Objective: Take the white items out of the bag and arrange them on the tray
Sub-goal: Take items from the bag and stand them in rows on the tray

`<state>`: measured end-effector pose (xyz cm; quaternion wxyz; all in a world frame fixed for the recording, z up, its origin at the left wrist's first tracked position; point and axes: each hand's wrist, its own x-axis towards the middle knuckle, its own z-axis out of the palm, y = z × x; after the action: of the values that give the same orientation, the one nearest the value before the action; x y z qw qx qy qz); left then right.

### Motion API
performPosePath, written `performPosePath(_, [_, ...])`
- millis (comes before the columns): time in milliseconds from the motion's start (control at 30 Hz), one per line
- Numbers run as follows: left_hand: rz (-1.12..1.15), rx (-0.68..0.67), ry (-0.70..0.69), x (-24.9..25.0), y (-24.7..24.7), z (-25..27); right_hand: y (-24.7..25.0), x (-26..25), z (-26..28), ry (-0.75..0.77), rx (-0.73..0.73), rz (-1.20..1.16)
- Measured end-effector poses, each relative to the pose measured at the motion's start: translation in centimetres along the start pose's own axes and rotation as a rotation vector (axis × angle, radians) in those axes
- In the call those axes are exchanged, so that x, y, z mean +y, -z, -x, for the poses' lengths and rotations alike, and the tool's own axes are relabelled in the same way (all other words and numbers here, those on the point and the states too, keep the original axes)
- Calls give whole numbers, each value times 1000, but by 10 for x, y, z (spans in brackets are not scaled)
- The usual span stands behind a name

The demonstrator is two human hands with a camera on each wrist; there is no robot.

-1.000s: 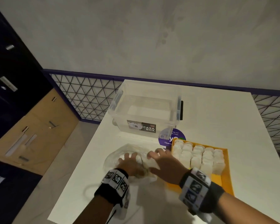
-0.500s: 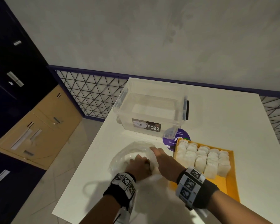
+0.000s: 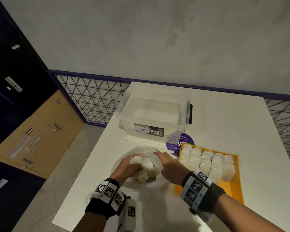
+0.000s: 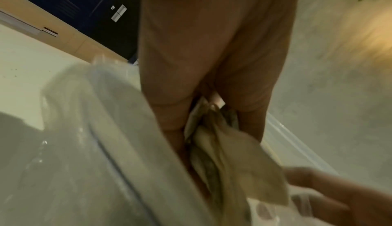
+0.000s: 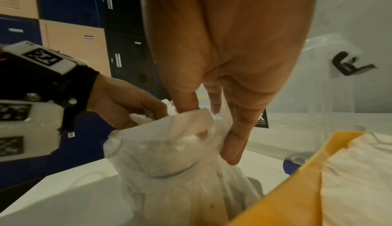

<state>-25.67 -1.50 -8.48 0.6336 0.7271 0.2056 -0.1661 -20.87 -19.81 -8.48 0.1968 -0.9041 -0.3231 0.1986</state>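
Mid-unload: tray (image 3: 235, 190) mostly filled w/ white items (image 3: 208, 162).
Left hand (image 3: 127, 168) clenched on more items in bag (image 3: 155, 162) on surface; right hand (image 3: 170, 166) pinching bag film. Front strip of tray bare.

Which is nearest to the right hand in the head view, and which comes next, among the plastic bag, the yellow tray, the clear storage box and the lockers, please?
From the right hand:
1. Plastic bag, pinched in its fingers, just to its left.
2. Yellow tray, beside it on the right.
3. Clear storage box, farther back on the table.
4. Lockers, off the table at far left.
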Motion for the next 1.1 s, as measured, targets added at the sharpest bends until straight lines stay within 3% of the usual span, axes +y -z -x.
performPosePath(233, [521, -82, 92, 6, 8, 21, 9, 2, 8, -20, -95, -120])
performPosePath(400, [838, -117, 139, 13, 3, 32, 23, -8, 19, -46, 13, -197])
performPosePath(500, [951, -143, 139, 19, -2, 36, 38, -16, 27, 22, 120, -322])
performPosePath(667, [1179, -199, 140, 20, -12, 34, 50, -25, 33, 109, 106, -564])
performPosePath(800, [1156, -224, 156, 29, -20, 38, 51, -28, 30, 78, 237, -667])
performPosePath(867, [1051, -121, 125, 24, -23, 37, 54, -30, 30, 38, 257, -737])
performPosePath(933, [1084, -43, 196, 25, -25, 38, 58, -29, 30, 1, 266, -813])
performPosePath(1100, [1079, -181, 185, 25, -26, 37, 65, -23, 30, -8, 279, -863])
